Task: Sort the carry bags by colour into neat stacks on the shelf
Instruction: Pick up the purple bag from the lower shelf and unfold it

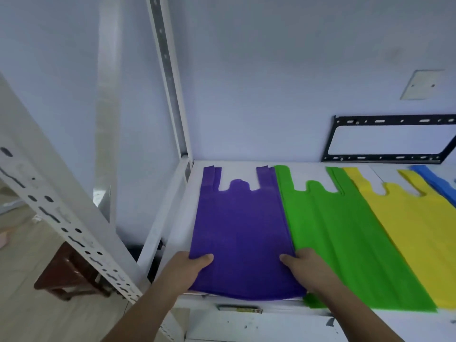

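A purple carry bag stack (241, 230) lies flat at the left end of the white shelf (177, 218), handles toward the wall. My left hand (190, 267) grips its near left corner, thumb on top. My right hand (303, 267) grips its near right edge, thumb on the purple fabric, resting partly on the green bag stack (345, 243) beside it. Further right lie a yellow bag stack (414, 230) and, at the frame's edge, a blue bag stack (439, 183).
White perforated shelf uprights stand at the left (61, 218) and at the back corner (170, 82). A black metal bracket (385, 139) hangs on the wall behind. A brown wooden stool (66, 272) sits on the floor to the left.
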`<state>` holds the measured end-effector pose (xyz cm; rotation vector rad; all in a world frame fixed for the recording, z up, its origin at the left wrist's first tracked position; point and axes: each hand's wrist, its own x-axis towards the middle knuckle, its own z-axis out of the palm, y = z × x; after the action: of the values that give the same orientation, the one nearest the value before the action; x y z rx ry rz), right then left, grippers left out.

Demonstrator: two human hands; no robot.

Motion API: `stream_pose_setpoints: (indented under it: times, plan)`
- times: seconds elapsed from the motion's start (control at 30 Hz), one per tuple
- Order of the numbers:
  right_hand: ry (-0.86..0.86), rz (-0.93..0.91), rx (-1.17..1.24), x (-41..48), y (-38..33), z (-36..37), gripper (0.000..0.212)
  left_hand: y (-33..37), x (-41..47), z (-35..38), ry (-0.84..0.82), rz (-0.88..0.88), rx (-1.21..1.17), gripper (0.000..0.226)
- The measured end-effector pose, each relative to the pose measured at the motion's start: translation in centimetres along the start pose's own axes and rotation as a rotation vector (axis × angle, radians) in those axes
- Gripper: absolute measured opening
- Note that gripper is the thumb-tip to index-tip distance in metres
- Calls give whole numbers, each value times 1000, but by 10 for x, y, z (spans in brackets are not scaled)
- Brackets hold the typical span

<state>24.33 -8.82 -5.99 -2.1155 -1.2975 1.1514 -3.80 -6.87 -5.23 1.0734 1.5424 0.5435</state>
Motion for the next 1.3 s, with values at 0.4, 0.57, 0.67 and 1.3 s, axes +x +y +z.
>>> stream_pose_setpoints:
  times: [0.4,0.57,0.67,1.3]
  plan:
    - [38,-81,-141,-18,-3,8,38,-6,-7,-5,85,98,239,24]
    - [168,-119,-259,-26,-5,13,26,-15,0,0,283,204,411,27]
    - [291,-215,-363,-33,-2,9,48,-14,-4,6,507,367,740,50]
    - [586,120,-610,-163,177,-193,73,80,-38,237,-180,921,1066,67]
